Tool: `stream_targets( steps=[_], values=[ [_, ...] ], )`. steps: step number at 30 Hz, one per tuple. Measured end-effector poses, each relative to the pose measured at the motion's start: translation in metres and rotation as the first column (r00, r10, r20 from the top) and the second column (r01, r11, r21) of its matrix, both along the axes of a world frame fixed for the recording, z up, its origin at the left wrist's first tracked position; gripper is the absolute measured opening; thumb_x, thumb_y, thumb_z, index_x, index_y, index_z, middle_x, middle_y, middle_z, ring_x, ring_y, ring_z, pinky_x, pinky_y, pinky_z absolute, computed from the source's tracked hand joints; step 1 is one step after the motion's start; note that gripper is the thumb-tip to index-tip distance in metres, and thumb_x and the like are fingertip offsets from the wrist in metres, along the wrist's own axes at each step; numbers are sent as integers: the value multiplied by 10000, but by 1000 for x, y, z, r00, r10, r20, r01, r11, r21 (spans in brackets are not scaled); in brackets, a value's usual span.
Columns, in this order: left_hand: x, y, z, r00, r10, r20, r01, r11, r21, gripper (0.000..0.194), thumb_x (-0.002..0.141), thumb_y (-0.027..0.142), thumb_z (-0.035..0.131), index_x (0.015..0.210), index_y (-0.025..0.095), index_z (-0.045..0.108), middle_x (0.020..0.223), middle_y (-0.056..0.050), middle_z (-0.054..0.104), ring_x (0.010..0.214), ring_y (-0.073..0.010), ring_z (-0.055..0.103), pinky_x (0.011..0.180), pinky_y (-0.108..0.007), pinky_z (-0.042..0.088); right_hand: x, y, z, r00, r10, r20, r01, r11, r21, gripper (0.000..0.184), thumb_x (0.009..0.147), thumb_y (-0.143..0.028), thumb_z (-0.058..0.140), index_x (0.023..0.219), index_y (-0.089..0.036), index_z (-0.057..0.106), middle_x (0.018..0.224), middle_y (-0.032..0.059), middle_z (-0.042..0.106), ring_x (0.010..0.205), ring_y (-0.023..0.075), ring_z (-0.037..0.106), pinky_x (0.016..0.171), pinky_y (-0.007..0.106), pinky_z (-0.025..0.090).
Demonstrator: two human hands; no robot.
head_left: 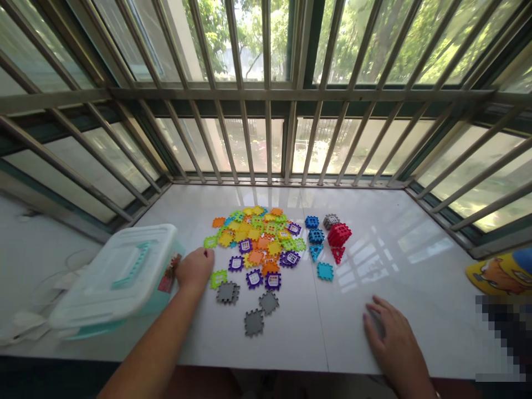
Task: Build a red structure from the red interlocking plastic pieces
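Observation:
A pile of flat plastic interlocking tiles (260,238) in yellow, orange, green and purple lies on the white marble sill (399,266). Three grey tiles (254,322) sit nearer me. A built red block (338,235) stands to the pile's right, with blue tiles (316,236) and a teal one (325,271) beside it. My left hand (194,269) reaches to the pile's left edge with fingers curled, next to a green tile (218,278); whether it grips anything is hidden. My right hand (388,330) rests flat on the sill, fingers spread, holding nothing.
A translucent lidded storage box (118,274) with a teal handle stands at the left, touching my left hand. Metal window bars (266,138) wall in the sill on three sides. A yellow cartoon-printed item (501,271) lies at the far right.

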State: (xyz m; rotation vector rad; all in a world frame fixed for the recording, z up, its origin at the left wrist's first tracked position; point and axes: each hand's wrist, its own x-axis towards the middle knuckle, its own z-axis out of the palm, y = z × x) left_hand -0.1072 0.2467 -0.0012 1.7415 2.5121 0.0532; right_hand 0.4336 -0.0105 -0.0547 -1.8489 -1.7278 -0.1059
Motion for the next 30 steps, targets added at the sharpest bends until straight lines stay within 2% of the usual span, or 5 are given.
stream_targets(
  steps=[11,19,22,25,30],
  values=[
    [-3,-4,2,998,-10,68,7,999,39,602,1039,448,302,1091,175,836,1130,-240,820,1010,-385,747,827,-420,498,-9,5,14,997,-63,-37,64,997,32,152,1012,-376,585,1059,-269,682,1309,173,770,1198,390,732,1112,639,560],
    [-27,-20,-3,909,-5,417,-125,951,282,539,1020,592,342,871,227,709,836,-93,743,809,-260,644,738,-344,444,-11,6,17,998,-65,-22,66,997,43,141,1001,-352,570,1031,-261,673,1283,175,782,1175,382,736,1096,608,568],
    [-9,-39,4,858,-48,511,-135,939,317,464,1011,582,388,832,242,648,792,-48,709,814,-234,638,744,-315,452,-10,6,17,998,-65,-23,66,997,43,136,994,-352,574,1024,-263,672,1276,173,785,1170,386,739,1092,606,568],
    [23,-64,14,831,-139,539,-66,937,344,452,1025,605,429,810,252,612,738,-7,658,759,-211,597,732,-310,444,-9,6,16,998,-57,-3,57,997,45,125,995,-347,575,1026,-263,662,1276,176,781,1171,389,740,1096,608,562],
    [71,-98,21,780,-382,495,190,899,394,389,1049,563,509,821,264,610,788,-25,681,774,-215,624,778,-333,479,-7,6,13,998,-53,33,51,997,59,109,999,-330,578,1033,-256,652,1283,180,777,1163,379,739,1092,595,558]
  ],
)
